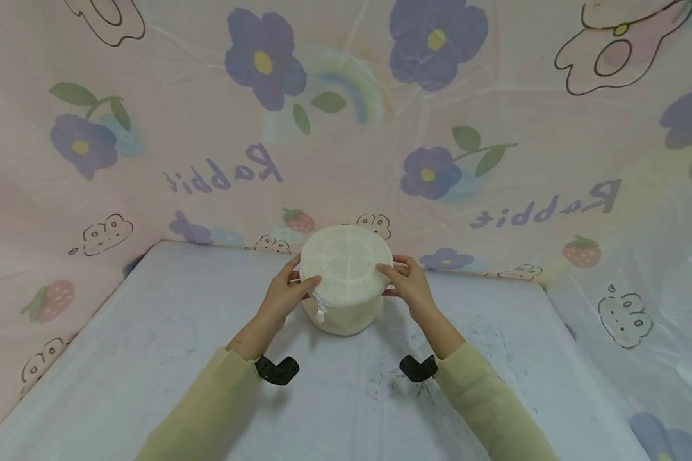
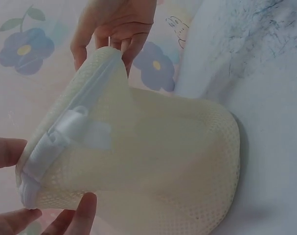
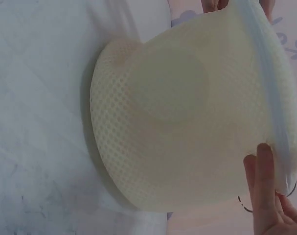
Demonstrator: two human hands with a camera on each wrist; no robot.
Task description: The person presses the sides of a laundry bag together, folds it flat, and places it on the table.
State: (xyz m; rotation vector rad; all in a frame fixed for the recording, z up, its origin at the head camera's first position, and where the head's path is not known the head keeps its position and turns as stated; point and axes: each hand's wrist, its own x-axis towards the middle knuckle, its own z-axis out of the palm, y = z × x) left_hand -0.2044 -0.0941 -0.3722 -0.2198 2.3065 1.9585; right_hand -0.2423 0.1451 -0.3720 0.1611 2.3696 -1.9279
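Observation:
A cream mesh laundry bag (image 1: 346, 262), round and drum-shaped, stands on the white table with its circular top tilted toward me. My left hand (image 1: 282, 294) grips the left of the top rim, thumb over the top and fingers beneath. On the opposite side my right hand (image 1: 412, 285) pinches the rim in the same way. A white zipper band (image 3: 268, 83) runs around the edge, and its zipper end (image 1: 320, 314) shows near my left hand. The mesh side wall (image 2: 172, 156) sags and creases below the rim, as the left wrist view shows.
The white table (image 1: 167, 358) has dark scuffs on its right part. A pink curtain (image 1: 346, 147) printed with flowers, rabbits and lettering hangs behind it and at both sides. A black wrist device (image 1: 279, 370) sits on each wrist, by the yellow-green sleeves.

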